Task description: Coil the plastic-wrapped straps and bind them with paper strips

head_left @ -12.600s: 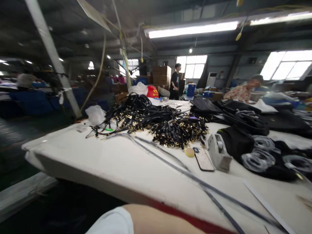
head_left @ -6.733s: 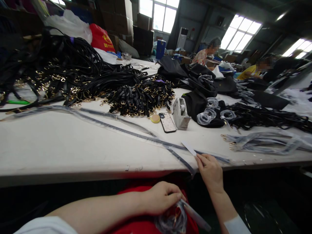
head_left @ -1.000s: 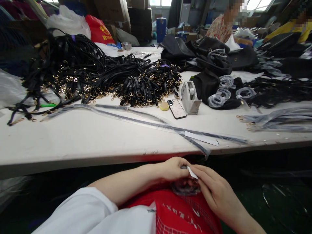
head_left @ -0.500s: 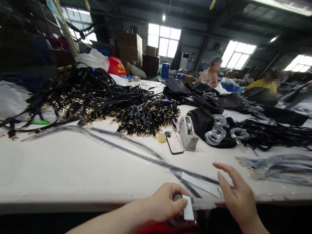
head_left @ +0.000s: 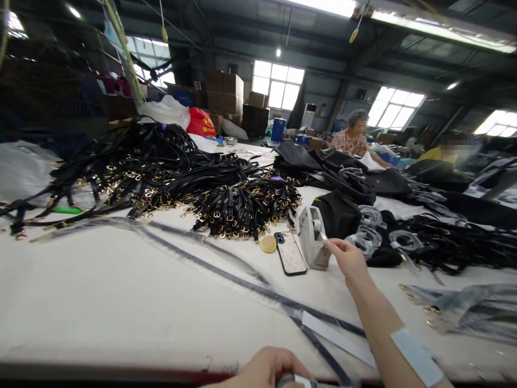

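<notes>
Overhead, windows light a warehouse; the white bench (head_left: 100,302) carries black straps (head_left: 169,178). Right hand (head_left: 349,258) pinches tape at the dispenser (head_left: 313,245); left hand (head_left: 266,372) clenches a wrapped bundle (head_left: 294,381) at the bench edge.

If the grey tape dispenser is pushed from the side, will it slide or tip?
The tape dispenser probably slides rather than tips: its base looks broad and flat on the table. It seems heavy for its size, being blocky. The right hand touches its top, which may steady it.

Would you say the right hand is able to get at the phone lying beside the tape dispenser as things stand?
Probably yes: the right hand is already at the tape dispenser, the phone lies flat just beside it, and nothing covers it.
</notes>
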`<state>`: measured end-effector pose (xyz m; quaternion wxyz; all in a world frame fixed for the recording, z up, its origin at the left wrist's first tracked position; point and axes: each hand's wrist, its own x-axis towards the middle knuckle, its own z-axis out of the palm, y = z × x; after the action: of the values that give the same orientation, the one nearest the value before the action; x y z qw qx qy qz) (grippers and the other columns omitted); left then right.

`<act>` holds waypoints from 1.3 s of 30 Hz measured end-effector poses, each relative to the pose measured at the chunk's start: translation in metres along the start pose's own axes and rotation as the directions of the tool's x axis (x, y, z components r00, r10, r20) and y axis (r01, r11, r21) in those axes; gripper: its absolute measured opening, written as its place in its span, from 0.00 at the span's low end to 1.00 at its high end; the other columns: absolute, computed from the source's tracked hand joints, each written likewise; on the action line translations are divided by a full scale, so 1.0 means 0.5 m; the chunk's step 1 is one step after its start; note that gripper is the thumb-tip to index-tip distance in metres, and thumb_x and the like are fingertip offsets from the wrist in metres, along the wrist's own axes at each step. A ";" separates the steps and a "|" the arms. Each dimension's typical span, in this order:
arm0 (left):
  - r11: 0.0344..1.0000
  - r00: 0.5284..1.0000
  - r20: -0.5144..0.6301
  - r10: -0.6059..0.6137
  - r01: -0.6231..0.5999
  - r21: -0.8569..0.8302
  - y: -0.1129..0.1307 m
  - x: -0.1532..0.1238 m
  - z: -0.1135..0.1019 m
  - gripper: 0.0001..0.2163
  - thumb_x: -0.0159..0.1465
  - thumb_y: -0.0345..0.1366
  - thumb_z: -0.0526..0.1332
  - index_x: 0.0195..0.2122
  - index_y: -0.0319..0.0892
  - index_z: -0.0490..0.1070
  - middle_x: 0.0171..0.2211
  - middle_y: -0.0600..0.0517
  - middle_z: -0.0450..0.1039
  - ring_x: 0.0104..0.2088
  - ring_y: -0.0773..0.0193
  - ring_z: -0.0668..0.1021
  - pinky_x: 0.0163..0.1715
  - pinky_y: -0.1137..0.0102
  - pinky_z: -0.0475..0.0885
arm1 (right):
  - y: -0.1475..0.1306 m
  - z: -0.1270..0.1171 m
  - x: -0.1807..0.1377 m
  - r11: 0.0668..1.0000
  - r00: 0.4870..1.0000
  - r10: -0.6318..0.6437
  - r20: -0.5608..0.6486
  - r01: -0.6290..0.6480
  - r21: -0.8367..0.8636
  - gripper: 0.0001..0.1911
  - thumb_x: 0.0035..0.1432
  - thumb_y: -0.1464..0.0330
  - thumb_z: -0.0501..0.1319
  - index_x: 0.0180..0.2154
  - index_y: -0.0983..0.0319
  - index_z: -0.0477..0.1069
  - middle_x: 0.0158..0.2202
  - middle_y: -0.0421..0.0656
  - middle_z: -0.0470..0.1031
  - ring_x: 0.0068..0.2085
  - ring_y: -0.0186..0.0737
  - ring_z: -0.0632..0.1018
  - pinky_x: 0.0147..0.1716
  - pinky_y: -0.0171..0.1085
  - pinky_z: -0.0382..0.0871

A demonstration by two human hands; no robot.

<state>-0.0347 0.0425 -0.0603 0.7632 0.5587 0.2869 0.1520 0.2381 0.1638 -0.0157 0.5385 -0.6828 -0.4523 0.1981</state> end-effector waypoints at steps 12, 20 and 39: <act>0.999 0.987 -0.160 -0.002 0.009 0.040 0.029 -0.017 0.044 0.18 0.58 0.43 0.63 0.44 0.35 0.74 0.26 0.53 0.71 0.25 0.70 0.69 0.27 0.74 0.62 | 0.020 -0.060 -0.105 0.990 0.991 0.136 -0.009 -0.136 -0.028 0.19 0.42 0.52 0.67 0.24 0.62 0.74 0.16 0.42 0.72 0.20 0.40 0.71 0.22 0.37 0.64; 0.934 0.878 -0.354 0.321 -0.231 0.273 0.055 -0.028 0.072 0.15 0.65 0.38 0.58 0.49 0.38 0.74 0.40 0.47 0.78 0.37 0.62 0.77 0.42 0.69 0.72 | -0.093 -0.113 -0.374 0.956 0.902 0.135 0.411 -0.228 0.185 0.17 0.57 0.53 0.66 0.28 0.60 0.73 0.17 0.36 0.66 0.22 0.34 0.67 0.24 0.33 0.61; 0.899 0.835 -0.384 0.395 -0.264 0.349 0.064 -0.053 0.100 0.14 0.64 0.34 0.57 0.48 0.37 0.75 0.43 0.47 0.79 0.42 0.60 0.79 0.47 0.68 0.73 | -0.056 -0.089 -0.513 0.857 0.820 0.248 0.516 -0.433 0.277 0.22 0.54 0.50 0.67 0.26 0.63 0.72 0.14 0.35 0.63 0.19 0.30 0.59 0.21 0.33 0.50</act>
<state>-0.0223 0.0002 -0.0124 0.5511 0.6530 0.3710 0.3637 0.1294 -0.0737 -0.0305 0.4921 -0.5680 -0.3874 0.5340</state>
